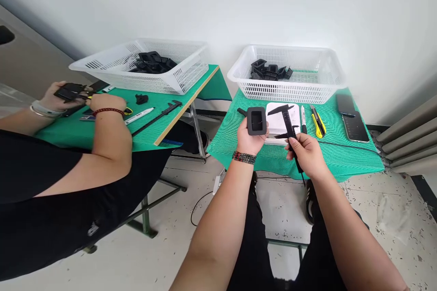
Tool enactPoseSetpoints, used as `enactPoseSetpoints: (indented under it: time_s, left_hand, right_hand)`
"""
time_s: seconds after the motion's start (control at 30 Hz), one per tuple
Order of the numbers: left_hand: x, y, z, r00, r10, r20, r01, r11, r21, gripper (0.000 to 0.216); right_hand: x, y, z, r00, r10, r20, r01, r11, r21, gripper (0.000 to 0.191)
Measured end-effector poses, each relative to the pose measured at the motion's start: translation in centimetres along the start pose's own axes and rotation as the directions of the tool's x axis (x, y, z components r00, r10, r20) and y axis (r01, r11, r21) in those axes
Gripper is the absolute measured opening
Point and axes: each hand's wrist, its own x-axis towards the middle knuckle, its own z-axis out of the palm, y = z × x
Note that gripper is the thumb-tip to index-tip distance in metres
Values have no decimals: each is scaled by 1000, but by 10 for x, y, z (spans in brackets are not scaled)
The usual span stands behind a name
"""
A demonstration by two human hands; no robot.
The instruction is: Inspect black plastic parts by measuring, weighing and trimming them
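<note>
My left hand [251, 140] holds a black rectangular part [256, 132] with a hollow, open-framed front turned up towards me. In my right hand [305, 152] is a black vernier caliper [288, 122], its jaws spread and pointing left. The caliper and the black part are apart, with a small gap between them. Beneath both lies a white pad [295, 111] on the green-covered table [225, 138]. A white marker [303, 116] and a yellow utility knife [319, 123] rest just right of the pad.
At the back stands a white basket [287, 94] with several black parts [269, 72]. A phone [355, 126] lies on the right, near a cable [348, 146]. On the left, a co-worker's hands [105, 102] work at another table holding a second basket [150, 81] and caliper [159, 117].
</note>
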Motion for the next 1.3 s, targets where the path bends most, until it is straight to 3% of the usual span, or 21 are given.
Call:
enactPoseSetpoints:
  time_s: [0.1,0.23,0.5,0.63,0.77,0.9,1.1,1.3]
  left_hand:
    - [3,2,-3,999,-1,-37,2,1000,27,30]
    - [3,0,-3,999,18,-41,-14,994,109,33]
    - [-2,-9,0,998,55,-18,-49,966,254,16]
    - [-3,-16,1,987,136,84,-158,906,392,11]
    - [-2,-20,2,981,170,97,-196,881,431,17]
    - [-4,-23,4,978,181,99,-206,876,436,18]
    - [-9,-28,7,992,108,72,-128,901,414,17]
    - [-8,-27,7,999,39,-19,-29,926,376,16]
  right_hand:
    - [3,2,-11,998,-55,-43,43,971,-237,29]
    - [2,5,-16,987,-160,4,143,870,-473,17]
    - [3,9,-17,963,-235,129,260,700,-665,17]
    - [3,11,-16,945,-241,223,326,612,-720,27]
    - [3,14,-16,935,-266,235,351,591,-726,36]
    - [3,15,-14,924,-335,184,357,583,-730,23]
    - [2,16,-9,906,-419,61,309,555,-772,22]
    - [0,16,-10,911,-403,86,318,557,-768,21]
